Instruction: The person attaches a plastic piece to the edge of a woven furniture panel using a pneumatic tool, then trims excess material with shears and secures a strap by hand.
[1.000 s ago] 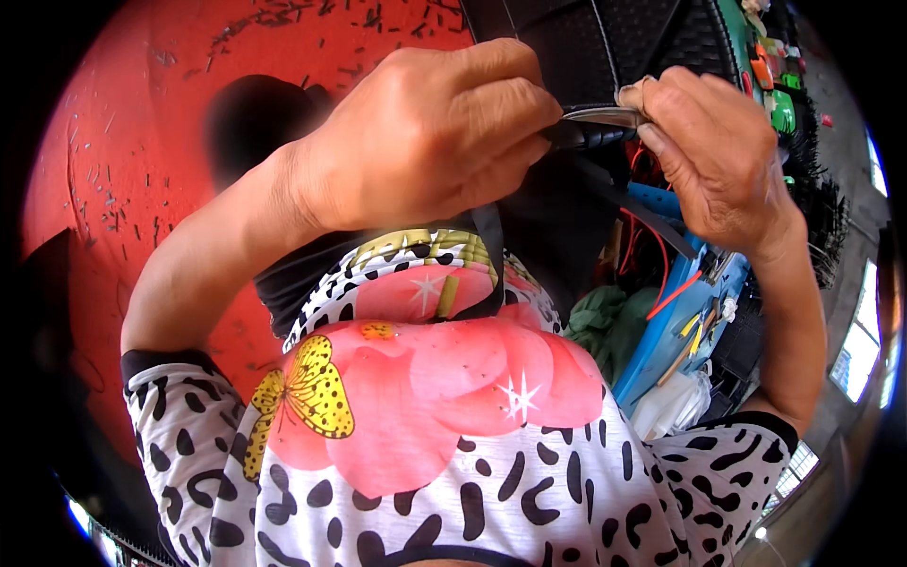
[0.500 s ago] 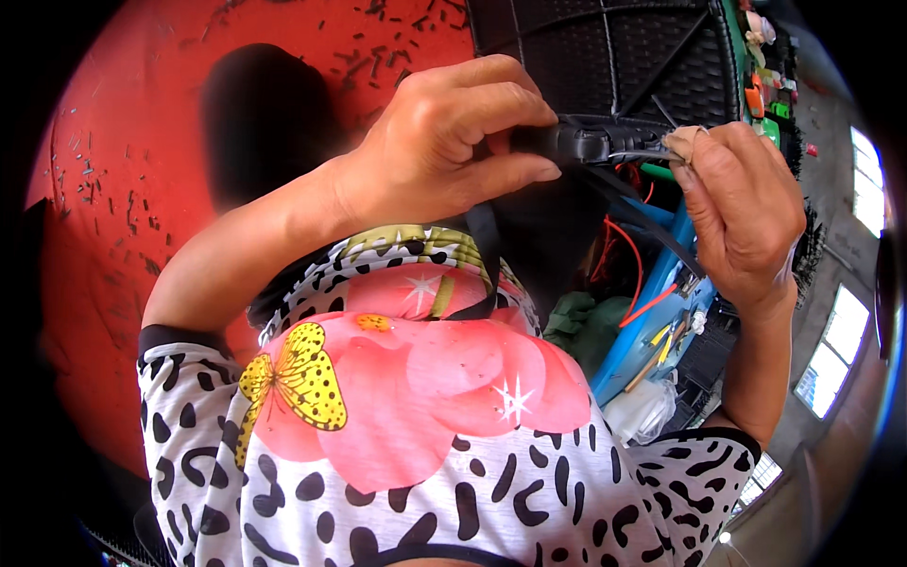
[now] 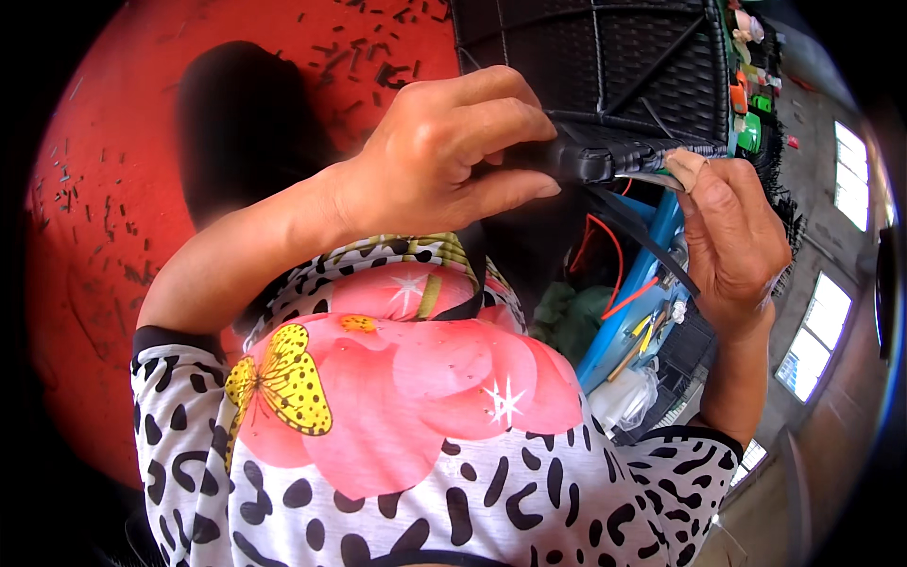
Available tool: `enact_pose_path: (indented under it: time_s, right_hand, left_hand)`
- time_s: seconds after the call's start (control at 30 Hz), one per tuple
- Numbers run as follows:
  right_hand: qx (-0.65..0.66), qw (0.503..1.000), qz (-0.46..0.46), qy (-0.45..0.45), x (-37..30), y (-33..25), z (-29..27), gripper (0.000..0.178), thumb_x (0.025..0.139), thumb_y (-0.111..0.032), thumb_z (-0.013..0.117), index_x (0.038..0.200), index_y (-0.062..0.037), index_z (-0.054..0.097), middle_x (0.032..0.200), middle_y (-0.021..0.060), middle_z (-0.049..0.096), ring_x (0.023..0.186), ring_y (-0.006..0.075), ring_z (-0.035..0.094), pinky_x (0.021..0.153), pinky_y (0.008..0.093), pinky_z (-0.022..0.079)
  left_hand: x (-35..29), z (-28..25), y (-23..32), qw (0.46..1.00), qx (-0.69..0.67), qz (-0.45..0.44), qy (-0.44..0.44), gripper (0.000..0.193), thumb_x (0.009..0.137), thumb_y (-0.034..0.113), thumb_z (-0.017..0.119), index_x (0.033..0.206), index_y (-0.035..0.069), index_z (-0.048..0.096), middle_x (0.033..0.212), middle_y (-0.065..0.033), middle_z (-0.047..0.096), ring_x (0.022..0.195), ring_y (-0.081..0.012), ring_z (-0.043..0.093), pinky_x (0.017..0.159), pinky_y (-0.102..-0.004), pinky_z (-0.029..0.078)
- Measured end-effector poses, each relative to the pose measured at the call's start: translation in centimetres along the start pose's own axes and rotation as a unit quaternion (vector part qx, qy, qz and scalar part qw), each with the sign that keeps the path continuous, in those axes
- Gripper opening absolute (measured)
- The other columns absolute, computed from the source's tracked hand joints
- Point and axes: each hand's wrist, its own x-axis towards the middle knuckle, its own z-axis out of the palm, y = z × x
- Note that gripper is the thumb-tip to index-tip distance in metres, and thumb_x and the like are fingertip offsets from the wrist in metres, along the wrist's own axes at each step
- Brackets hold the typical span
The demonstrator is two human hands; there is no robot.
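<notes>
The left hand (image 3: 444,156) clenches the rim of a black woven basket (image 3: 605,71) while the right hand (image 3: 732,236) pinches a thin metal blade (image 3: 652,178) against it, above a clear plastic bag (image 3: 624,397).

We see the left hand (image 3: 444,156) closed around the dark edge of a black woven chair (image 3: 605,76), fingers curled over its rim. The right hand (image 3: 732,241) pinches a flat grey strip (image 3: 652,180) at that same edge, and a black strip (image 3: 647,241) runs down past it. Below them lie a red floor (image 3: 104,189) and a blue frame (image 3: 633,293) with orange wires (image 3: 605,250).
</notes>
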Motion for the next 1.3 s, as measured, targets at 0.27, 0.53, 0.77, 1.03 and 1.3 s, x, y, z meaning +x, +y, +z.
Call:
enact_pose_path:
  time_s: [0.27, 0.53, 0.77, 1.03, 1.3]
  right_hand:
    - [-0.040, 0.999, -0.028, 0.016, 0.5, 0.2, 0.2, 0.028, 0.066, 0.007, 0.065, 0.094, 0.0020, 0.066, 0.066, 0.0080, 0.049, 0.052, 0.0220, 0.053, 0.046, 0.0301, 0.042]
    - [0.022, 0.979, -0.107, -0.170, 1.2, -1.2, -1.4, 0.031, 0.062, 0.000, 0.062, 0.093, 0.0046, 0.064, 0.071, 0.0124, 0.054, 0.056, 0.0245, 0.054, 0.047, 0.0306, 0.041]
    - [0.003, 0.997, 0.016, -0.069, 0.1, -0.3, -0.9, 0.024, 0.071, 0.008, 0.062, 0.095, 0.0060, 0.062, 0.078, 0.0150, 0.057, 0.065, 0.0262, 0.059, 0.056, 0.0299, 0.046]
    - [0.019, 0.999, 0.030, -0.013, 0.3, 0.4, 0.4, 0.027, 0.069, 0.010, 0.059, 0.095, 0.0030, 0.063, 0.069, 0.0111, 0.049, 0.059, 0.0267, 0.056, 0.051, 0.0326, 0.044]
    - [0.309, 0.937, 0.163, -0.001, 0.0, -0.1, 1.0, 0.026, 0.074, 0.010, 0.061, 0.099, 0.0029, 0.065, 0.079, 0.0081, 0.058, 0.066, 0.0142, 0.053, 0.062, 0.0227, 0.043]
  left_hand:
    - [-0.1, 0.1, 0.3, 1.000, -0.002, -0.006, -0.007, 0.033, 0.074, 0.012, 0.077, 0.096, -0.007, 0.060, 0.088, -0.0132, 0.060, 0.062, -0.0137, 0.057, 0.051, -0.0222, 0.048]
    - [-0.1, 0.5, 0.4, 1.000, 0.027, 0.006, 0.010, 0.033, 0.074, 0.014, 0.076, 0.094, -0.006, 0.060, 0.087, -0.0131, 0.060, 0.063, -0.0153, 0.058, 0.053, -0.0244, 0.048]
    - [-0.2, 0.5, 0.3, 1.000, -0.009, -0.027, 0.002, 0.032, 0.074, 0.013, 0.076, 0.093, -0.006, 0.060, 0.087, -0.0127, 0.059, 0.063, -0.0146, 0.056, 0.054, -0.0239, 0.047]
    - [-0.2, 0.3, 0.2, 0.999, -0.015, -0.045, 0.005, 0.028, 0.078, 0.010, 0.073, 0.096, -0.006, 0.060, 0.086, -0.0114, 0.058, 0.057, -0.0094, 0.056, 0.050, -0.0214, 0.045]
    - [-0.2, -0.1, -0.1, 0.999, 0.012, -0.041, 0.000, 0.024, 0.078, 0.004, 0.071, 0.097, -0.006, 0.060, 0.087, -0.0111, 0.058, 0.060, -0.0113, 0.056, 0.052, -0.0215, 0.045]
